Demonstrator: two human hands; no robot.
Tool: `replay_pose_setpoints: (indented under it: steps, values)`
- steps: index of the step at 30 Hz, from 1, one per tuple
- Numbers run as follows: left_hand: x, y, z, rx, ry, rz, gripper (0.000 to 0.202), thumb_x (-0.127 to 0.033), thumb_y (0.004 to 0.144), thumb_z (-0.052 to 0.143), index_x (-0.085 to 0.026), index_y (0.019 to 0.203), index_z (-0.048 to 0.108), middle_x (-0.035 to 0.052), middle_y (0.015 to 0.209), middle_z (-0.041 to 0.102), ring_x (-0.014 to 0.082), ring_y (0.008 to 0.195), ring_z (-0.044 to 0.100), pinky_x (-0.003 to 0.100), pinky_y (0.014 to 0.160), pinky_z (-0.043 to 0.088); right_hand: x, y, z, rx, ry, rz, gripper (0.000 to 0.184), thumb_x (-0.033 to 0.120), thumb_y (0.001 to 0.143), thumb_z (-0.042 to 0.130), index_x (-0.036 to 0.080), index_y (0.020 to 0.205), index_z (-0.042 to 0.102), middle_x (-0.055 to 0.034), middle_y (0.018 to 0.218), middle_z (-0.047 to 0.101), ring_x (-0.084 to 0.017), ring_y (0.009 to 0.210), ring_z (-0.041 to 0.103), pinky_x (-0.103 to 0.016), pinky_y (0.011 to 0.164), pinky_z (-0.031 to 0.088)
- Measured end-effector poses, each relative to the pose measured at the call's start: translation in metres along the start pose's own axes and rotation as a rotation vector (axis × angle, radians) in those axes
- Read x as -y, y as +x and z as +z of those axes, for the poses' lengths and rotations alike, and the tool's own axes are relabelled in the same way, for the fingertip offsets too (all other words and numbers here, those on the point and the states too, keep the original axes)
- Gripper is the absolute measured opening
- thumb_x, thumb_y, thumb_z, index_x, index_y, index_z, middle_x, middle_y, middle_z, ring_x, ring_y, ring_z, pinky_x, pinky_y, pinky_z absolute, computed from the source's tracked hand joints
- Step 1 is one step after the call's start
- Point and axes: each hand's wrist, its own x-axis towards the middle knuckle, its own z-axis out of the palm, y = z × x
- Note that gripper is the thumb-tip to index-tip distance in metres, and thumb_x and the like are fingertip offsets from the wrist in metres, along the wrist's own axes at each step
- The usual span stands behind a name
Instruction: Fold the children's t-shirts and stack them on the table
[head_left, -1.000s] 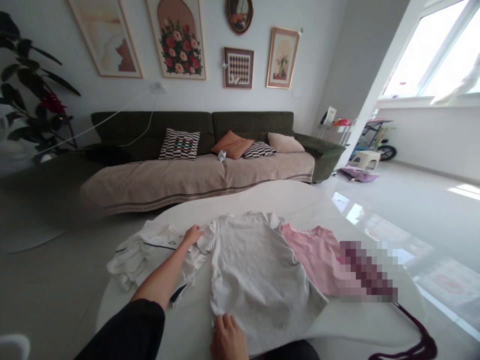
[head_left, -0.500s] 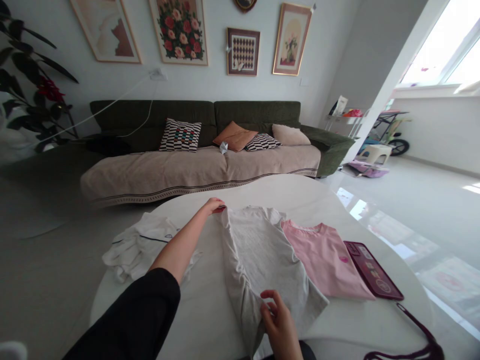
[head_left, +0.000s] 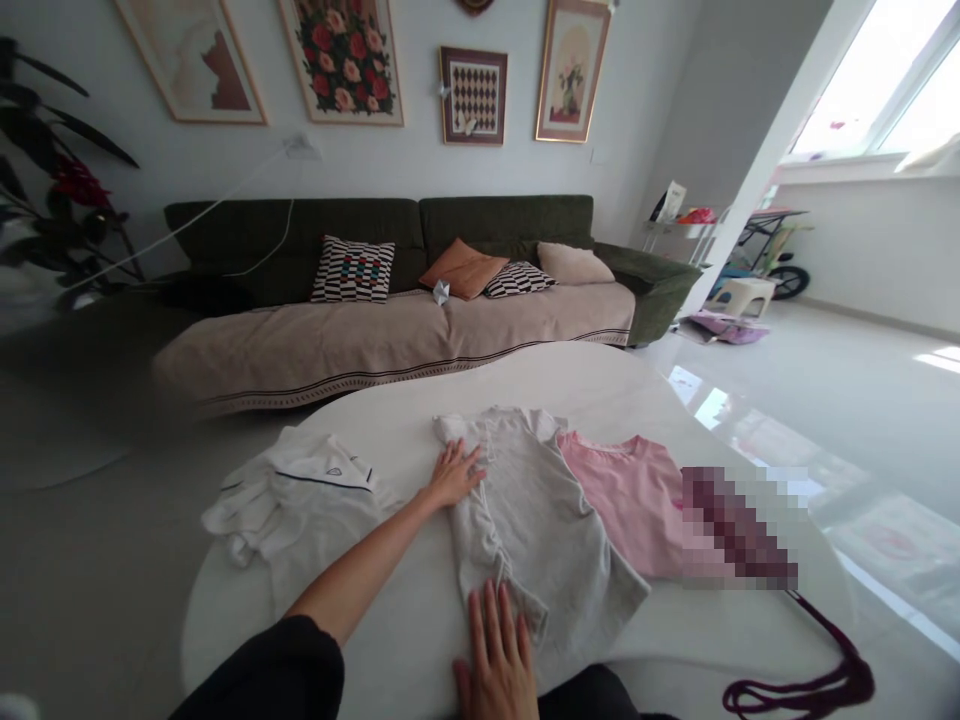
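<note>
A light grey T-shirt [head_left: 536, 510] lies on the white round table [head_left: 600, 390], its left side folded inward. My left hand [head_left: 454, 475] rests flat on the shirt's folded left edge, fingers spread. Close to me, my right hand [head_left: 495, 660] lies flat at the shirt's lower edge with fingers stretched out. Neither hand holds anything. A pink T-shirt [head_left: 626, 500] lies just right of the grey one. A crumpled white garment with dark trim [head_left: 300, 490] sits to the left.
A blurred dark red flat object [head_left: 739, 530] lies right of the pink shirt, and a maroon cord [head_left: 817, 680] trails off the table's right edge. Behind the table stands a green sofa [head_left: 420, 270] with cushions. Shiny floor spreads to the right.
The grey shirt's left side was folded over toward its middle. My left hand came down from the shoulder onto the fold, and my right hand released its pinch and went flat at the hem.
</note>
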Motion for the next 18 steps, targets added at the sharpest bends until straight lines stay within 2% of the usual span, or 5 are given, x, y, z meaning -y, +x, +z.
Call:
replay_pose_setpoints:
  steps: [2, 5, 10, 14, 18]
  values:
    - [0.008, -0.012, 0.003, 0.104, 0.186, -0.022, 0.059, -0.059, 0.080, 0.037, -0.034, 0.133, 0.032, 0.0014, 0.146, 0.015, 0.0296, 0.134, 0.006, 0.053, 0.103, 0.014, 0.016, -0.001, 0.001, 0.078, 0.034, 0.065, 0.061, 0.039, 0.075, 0.052, 0.019, 0.131, 0.041, -0.0080, 0.138, 0.033, -0.031, 0.127, 0.028, -0.047, 0.096, 0.034]
    - [0.023, -0.016, -0.009, 0.178, 0.270, -0.041, 0.056, -0.061, 0.082, 0.030, -0.037, 0.133, 0.028, 0.0000, 0.146, 0.015, 0.0267, 0.134, 0.008, 0.053, 0.103, 0.012, 0.041, 0.001, -0.008, 0.241, 0.135, 0.047, 0.066, 0.043, 0.074, 0.053, 0.020, 0.133, 0.036, -0.0096, 0.140, 0.028, -0.031, 0.128, 0.026, -0.047, 0.096, 0.034]
    - [0.032, -0.016, -0.024, 0.111, 0.280, -0.113, 0.049, -0.048, 0.089, 0.021, -0.032, 0.135, 0.027, 0.0037, 0.144, 0.023, 0.0256, 0.133, 0.013, 0.052, 0.102, 0.015, 0.057, 0.031, -0.043, 0.447, 0.364, -0.078, 0.064, 0.032, 0.073, 0.057, 0.025, 0.132, 0.036, -0.0089, 0.140, 0.031, -0.029, 0.125, 0.032, -0.040, 0.093, 0.038]
    - [0.026, -0.025, -0.010, -0.037, 0.300, -0.106, 0.046, -0.042, 0.089, 0.027, -0.033, 0.134, 0.030, 0.0017, 0.144, 0.023, 0.0262, 0.133, 0.012, 0.049, 0.103, 0.016, 0.000, 0.104, -0.083, 0.304, 0.409, 0.088, 0.039, 0.014, 0.078, 0.047, 0.016, 0.117, 0.054, -0.0079, 0.114, 0.059, -0.015, 0.104, 0.055, -0.022, 0.087, 0.040]
    - [0.026, -0.028, 0.000, -0.087, 0.305, -0.096, 0.044, -0.041, 0.089, 0.030, -0.033, 0.132, 0.034, 0.0000, 0.143, 0.026, 0.0255, 0.132, 0.015, 0.047, 0.104, 0.017, -0.087, 0.193, -0.100, 0.197, 0.263, 0.374, 0.026, 0.020, 0.084, 0.042, 0.007, 0.089, 0.064, -0.0123, 0.085, 0.066, -0.018, 0.084, 0.061, -0.027, 0.074, 0.043]
